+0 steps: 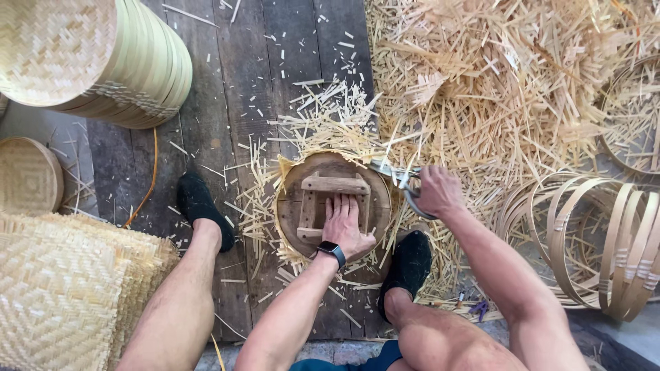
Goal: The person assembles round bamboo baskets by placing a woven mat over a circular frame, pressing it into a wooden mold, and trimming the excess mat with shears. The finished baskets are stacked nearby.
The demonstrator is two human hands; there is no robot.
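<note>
While the left hand (346, 227) lies flat on the round wooden form (333, 203), fingers pressed together and pointing away from the body, the right hand (436, 192) is curled tight around the handles of a pair of metal shears (395, 177) right at the form's far-right edge, blades pointing left over the rim. That form sits on the dark plank floor (234, 103) between two black-socked feet, with trimmed bamboo strips sticking out all around it. A huge heap of bamboo offcuts (495, 89) is just past the form to the right, bent bamboo hoops (591, 240) right of it, stacked woven round lids (96, 55) far left of it, and flat woven mats (69, 288) at near left.
</note>
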